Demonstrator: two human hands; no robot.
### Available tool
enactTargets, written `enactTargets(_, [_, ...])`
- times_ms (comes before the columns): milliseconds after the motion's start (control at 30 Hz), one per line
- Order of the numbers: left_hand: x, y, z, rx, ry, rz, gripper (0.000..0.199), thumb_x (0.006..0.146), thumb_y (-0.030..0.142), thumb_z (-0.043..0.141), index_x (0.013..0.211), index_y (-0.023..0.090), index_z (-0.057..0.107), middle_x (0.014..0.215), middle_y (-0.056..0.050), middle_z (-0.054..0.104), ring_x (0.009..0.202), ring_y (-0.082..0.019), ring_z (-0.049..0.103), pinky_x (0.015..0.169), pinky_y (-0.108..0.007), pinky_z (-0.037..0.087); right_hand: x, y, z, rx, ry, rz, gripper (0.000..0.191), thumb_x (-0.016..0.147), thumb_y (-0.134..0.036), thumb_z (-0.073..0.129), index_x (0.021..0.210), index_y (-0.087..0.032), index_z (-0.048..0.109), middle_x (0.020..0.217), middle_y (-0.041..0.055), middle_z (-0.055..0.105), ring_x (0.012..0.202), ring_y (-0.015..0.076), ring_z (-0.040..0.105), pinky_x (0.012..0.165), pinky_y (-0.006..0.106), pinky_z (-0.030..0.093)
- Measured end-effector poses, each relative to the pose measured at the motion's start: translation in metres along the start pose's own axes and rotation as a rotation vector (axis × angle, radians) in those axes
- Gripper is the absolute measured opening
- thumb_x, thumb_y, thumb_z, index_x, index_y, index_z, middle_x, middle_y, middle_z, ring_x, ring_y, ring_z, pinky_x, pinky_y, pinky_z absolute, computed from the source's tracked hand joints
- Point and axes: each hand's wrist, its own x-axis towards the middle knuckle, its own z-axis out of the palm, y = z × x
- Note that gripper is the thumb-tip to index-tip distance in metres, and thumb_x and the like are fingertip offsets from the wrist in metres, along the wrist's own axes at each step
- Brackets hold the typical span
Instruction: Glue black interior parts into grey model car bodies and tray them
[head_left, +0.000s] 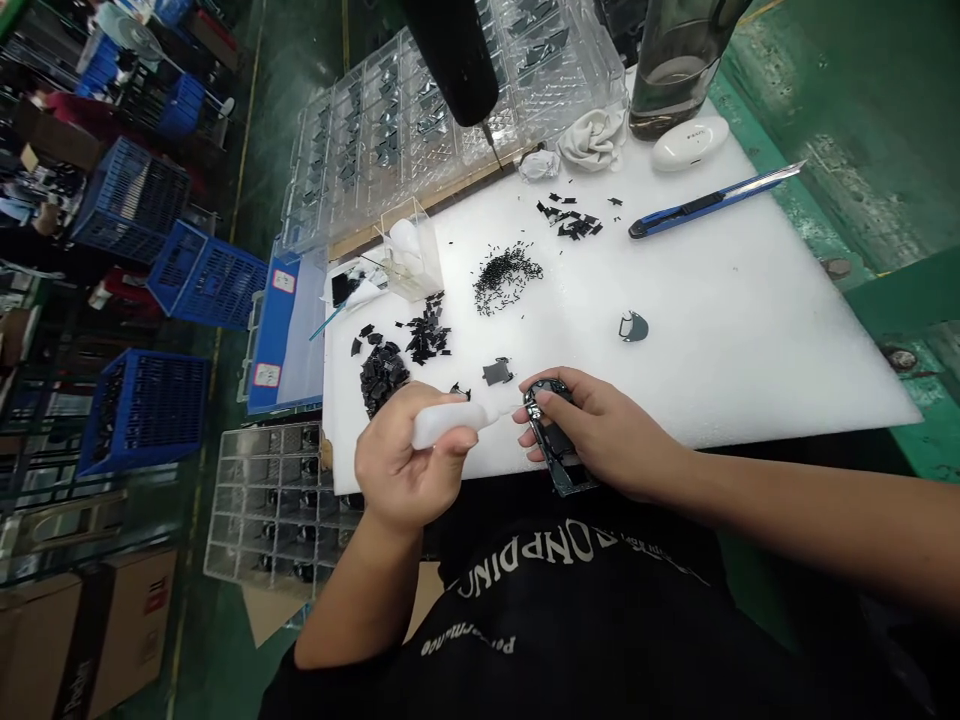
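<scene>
My left hand [409, 465] is closed round a white squeeze bottle [448, 424]. The bottle's thin clear nozzle points right and reaches the edge of a black frame-like part [556, 440]. That part is tilted in my right hand [600, 430], with the thumb on top and the other fingers at its side and partly behind it. A small dark grey piece [496, 372] lies just beyond the bottle, on a white board [750, 330]. A rounded dark piece with a cutout [636, 327] lies farther right.
Heaps of black pieces [384, 375] and tiny black bits [506, 275] lie on the board. Behind are a clear box [412, 255], compartment trays [375, 140], a hanging black driver [457, 70] and crumpled cloth [592, 140]. A blue cutter [705, 205], white case [690, 145] and bottle [675, 80] stand right.
</scene>
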Motion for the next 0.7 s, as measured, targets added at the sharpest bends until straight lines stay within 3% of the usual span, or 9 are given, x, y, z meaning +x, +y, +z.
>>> enactTargets(233, [-0.0005, -0.0003, 0.0006, 0.017, -0.054, -0.007, 0.025, 0.088, 0.041, 0.067, 0.092, 0.017, 0.067, 0.075, -0.004, 0.067, 0.070, -0.015, 0.064, 0.061, -0.026, 0.049, -0.0003, -0.0002, 0.0003, -0.024, 0.007, 0.004, 0.018, 0.100, -0.037, 0.051, 0.110, -0.024, 0.057, 0.102, 0.0071, 0.070, 0.080, 0.0195, 0.070, 0.070, 0.034, 0.062])
enactTargets(700, [-0.0013, -0.0009, 0.0003, 0.015, -0.039, -0.006, 0.028, 0.089, 0.045, 0.064, 0.092, 0.017, 0.067, 0.075, -0.004, 0.066, 0.069, -0.015, 0.063, 0.059, -0.026, 0.048, 0.0001, 0.0009, -0.0003, -0.022, 0.005, -0.004, 0.017, 0.100, -0.036, 0.049, 0.110, -0.024, 0.057, 0.101, 0.0073, 0.070, 0.082, 0.0202, 0.071, 0.070, 0.034, 0.062])
